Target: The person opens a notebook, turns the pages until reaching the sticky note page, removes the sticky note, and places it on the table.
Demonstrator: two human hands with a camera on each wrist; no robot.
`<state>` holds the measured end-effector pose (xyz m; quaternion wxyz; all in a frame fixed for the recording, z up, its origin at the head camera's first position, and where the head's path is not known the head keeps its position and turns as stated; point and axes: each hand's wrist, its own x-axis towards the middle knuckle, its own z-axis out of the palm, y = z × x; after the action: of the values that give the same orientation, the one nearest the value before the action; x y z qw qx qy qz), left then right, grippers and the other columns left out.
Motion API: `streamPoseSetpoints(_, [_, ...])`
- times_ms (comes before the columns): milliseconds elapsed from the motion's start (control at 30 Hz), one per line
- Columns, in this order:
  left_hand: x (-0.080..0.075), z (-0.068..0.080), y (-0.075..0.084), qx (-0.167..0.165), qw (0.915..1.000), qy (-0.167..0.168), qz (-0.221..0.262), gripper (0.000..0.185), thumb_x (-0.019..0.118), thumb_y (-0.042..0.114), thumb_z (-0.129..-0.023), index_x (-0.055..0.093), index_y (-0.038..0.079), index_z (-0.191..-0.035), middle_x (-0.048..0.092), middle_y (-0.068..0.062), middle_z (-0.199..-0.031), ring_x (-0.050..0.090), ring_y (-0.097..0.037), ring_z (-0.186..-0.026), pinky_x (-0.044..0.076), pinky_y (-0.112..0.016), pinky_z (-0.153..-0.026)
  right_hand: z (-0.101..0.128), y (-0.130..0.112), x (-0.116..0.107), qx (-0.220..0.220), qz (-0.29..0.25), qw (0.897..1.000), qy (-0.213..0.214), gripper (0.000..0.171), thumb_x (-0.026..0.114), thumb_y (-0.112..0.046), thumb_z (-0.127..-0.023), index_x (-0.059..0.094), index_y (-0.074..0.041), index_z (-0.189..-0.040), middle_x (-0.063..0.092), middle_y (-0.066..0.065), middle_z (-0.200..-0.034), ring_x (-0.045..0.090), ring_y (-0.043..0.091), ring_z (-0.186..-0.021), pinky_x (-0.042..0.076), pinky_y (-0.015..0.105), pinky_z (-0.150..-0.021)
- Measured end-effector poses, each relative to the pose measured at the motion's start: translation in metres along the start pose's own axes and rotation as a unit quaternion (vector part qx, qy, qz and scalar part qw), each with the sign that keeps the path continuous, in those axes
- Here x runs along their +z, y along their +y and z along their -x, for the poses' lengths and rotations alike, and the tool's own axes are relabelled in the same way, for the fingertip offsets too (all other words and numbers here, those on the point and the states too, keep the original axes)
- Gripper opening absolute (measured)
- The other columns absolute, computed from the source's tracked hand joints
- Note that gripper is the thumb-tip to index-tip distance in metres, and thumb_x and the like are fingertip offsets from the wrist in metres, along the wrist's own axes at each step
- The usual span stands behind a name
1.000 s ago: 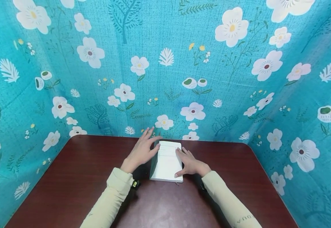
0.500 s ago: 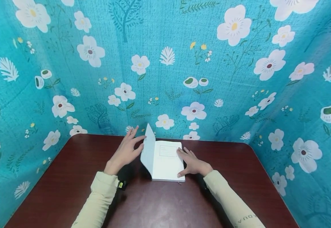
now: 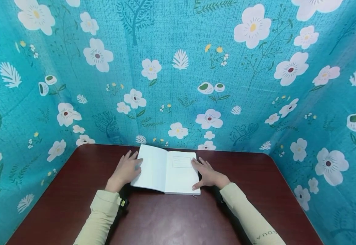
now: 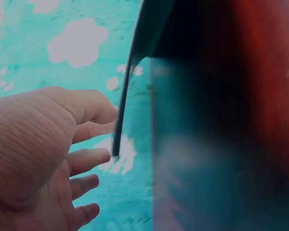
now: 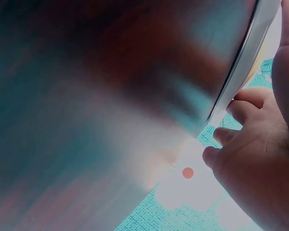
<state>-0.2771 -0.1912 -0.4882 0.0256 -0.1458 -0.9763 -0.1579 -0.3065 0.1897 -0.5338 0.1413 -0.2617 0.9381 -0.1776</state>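
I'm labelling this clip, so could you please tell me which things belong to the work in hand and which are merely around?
In use:
notebook, lying open
left hand, on its cover
right hand, on its right edge

Merely around:
table
floral cloth

We see a white notebook point(image 3: 167, 172) on a dark reddish-brown tabletop point(image 3: 178, 217). Our sleeves point(image 3: 99, 217) are pale beige. The backdrop point(image 3: 178, 68) is teal with white flowers.

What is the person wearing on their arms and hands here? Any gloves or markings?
No gloves: the left hand and right hand are bare. Both arms are covered to the wrist by long, pale cream sleeves. The right sleeve carries small dark lettering near the forearm, too small to read fully. A small dark device with a yellow-green spot sits under the left wrist.
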Motion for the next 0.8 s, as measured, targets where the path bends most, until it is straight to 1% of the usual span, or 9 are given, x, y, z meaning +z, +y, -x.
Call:
streamPoseSetpoints(33, [0.005, 0.000, 0.001, 0.002, 0.9999, -0.010, 0.000, 0.041, 0.063, 0.016, -0.097, 0.065, 0.002, -0.136, 0.045, -0.030, -0.152, 0.027, -0.053, -0.148, 0.024, -0.069, -0.116, 0.000, 0.000, 0.000, 0.001, 0.000, 1.000, 0.000, 0.128, 0.088, -0.057, -0.070, 0.018, -0.003, -0.162, 0.016, 0.015, -0.170, 0.000, 0.043, -0.156, 0.006, 0.063, -0.123])
streamPoseSetpoints(167, [0.019, -0.002, 0.009, 0.026, 0.9987, -0.041, 0.016, 0.042, 0.062, 0.015, -0.097, 0.063, 0.000, -0.137, 0.050, -0.031, -0.147, 0.036, -0.054, -0.143, 0.028, -0.068, -0.115, 0.000, 0.000, 0.001, 0.003, 0.003, 1.000, 0.000, 0.127, 0.088, -0.057, -0.071, 0.018, -0.003, -0.162, 0.016, 0.015, -0.170, 0.000, 0.043, -0.156, 0.006, 0.063, -0.123])
streamPoseSetpoints(300, [0.032, -0.006, 0.018, 0.046, 0.9964, -0.064, 0.031, 0.047, 0.062, 0.021, -0.099, 0.059, -0.002, -0.140, 0.048, -0.031, -0.149, 0.041, -0.052, -0.140, 0.032, -0.063, -0.116, 0.000, 0.001, 0.001, 0.008, 0.009, 1.000, -0.002, 0.127, 0.087, -0.058, -0.070, 0.018, -0.004, -0.163, 0.015, 0.014, -0.170, 0.000, 0.042, -0.157, 0.006, 0.062, -0.124])
streamPoseSetpoints(400, [0.041, -0.010, 0.025, 0.053, 0.9946, -0.082, 0.033, 0.054, 0.061, 0.029, -0.101, 0.054, 0.000, -0.146, 0.042, -0.031, -0.154, 0.038, -0.051, -0.143, 0.032, -0.059, -0.117, 0.000, 0.000, 0.001, 0.010, 0.008, 1.000, -0.003, 0.128, 0.088, -0.058, -0.070, 0.018, -0.004, -0.162, 0.016, 0.014, -0.170, 0.001, 0.042, -0.157, 0.006, 0.063, -0.124])
streamPoseSetpoints(533, [0.050, -0.014, 0.031, 0.062, 0.9919, -0.104, 0.040, 0.060, 0.057, 0.039, -0.103, 0.046, 0.007, -0.153, 0.031, -0.029, -0.161, 0.028, -0.051, -0.148, 0.028, -0.063, -0.118, 0.001, -0.002, 0.000, 0.012, 0.008, 1.000, -0.004, 0.127, 0.087, -0.058, -0.070, 0.018, -0.005, -0.163, 0.016, 0.013, -0.170, 0.000, 0.042, -0.157, 0.005, 0.062, -0.124])
streamPoseSetpoints(667, [0.052, -0.017, 0.035, 0.065, 0.9896, -0.117, 0.051, 0.063, 0.055, 0.043, -0.103, 0.041, 0.012, -0.157, 0.024, -0.026, -0.165, 0.021, -0.050, -0.151, 0.022, -0.067, -0.119, 0.001, -0.003, 0.000, 0.013, 0.004, 1.000, -0.002, 0.126, 0.087, -0.056, -0.071, 0.018, -0.005, -0.163, 0.016, 0.013, -0.170, 0.000, 0.042, -0.157, 0.005, 0.062, -0.124])
streamPoseSetpoints(800, [0.053, -0.019, 0.037, 0.066, 0.9879, -0.127, 0.060, 0.067, 0.061, 0.042, -0.101, 0.040, 0.012, -0.157, 0.022, -0.026, -0.165, 0.020, -0.050, -0.151, 0.021, -0.068, -0.119, 0.002, -0.004, -0.001, 0.015, 0.001, 1.000, -0.002, 0.126, 0.088, -0.055, -0.071, 0.018, -0.005, -0.163, 0.016, 0.014, -0.170, -0.001, 0.043, -0.157, 0.005, 0.063, -0.124])
